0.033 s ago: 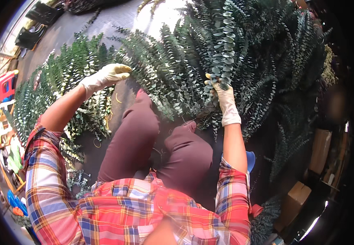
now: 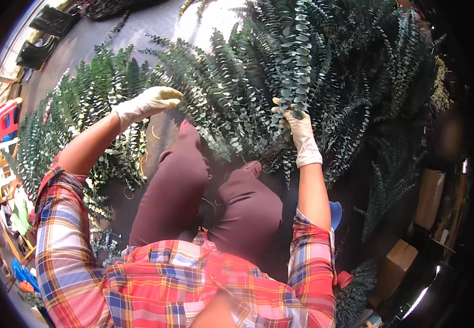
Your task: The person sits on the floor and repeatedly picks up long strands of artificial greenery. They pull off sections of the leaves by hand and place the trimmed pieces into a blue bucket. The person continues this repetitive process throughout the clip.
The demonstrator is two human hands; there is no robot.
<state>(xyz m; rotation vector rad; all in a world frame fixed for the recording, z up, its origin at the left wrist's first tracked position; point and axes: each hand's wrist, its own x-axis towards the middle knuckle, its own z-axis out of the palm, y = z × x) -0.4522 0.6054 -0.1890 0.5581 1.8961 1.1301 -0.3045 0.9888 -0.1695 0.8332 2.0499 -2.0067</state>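
Note:
Both my hands wear pale gloves with yellowish fingertips. My right hand [image 2: 298,124] is closed around the lower end of an upright eucalyptus sprig [image 2: 301,60] with round grey-green leaves. Its tip points away from me. To the left, my left hand [image 2: 152,103] hovers with fingers stretched out and nothing visible in it. Its fingertips are close to the edge of a broad heap of eucalyptus branches [image 2: 220,82], which spreads in front of my knees. Another pile of eucalyptus [image 2: 94,82] lies beyond and beside my left forearm.
Yellowish loops [image 2: 145,158] lie on the dark floor by the left pile. Cardboard boxes [image 2: 400,259] stand at the right. Black containers [image 2: 37,52] are at the far left, and a red plastic item [image 2: 3,120] is at the left edge. A blue object [image 2: 335,215] sits by my right elbow.
My left hand has shifted slightly to the right, toward the eucalyptus heap. My right hand keeps its grip on the sprig, almost unmoved.

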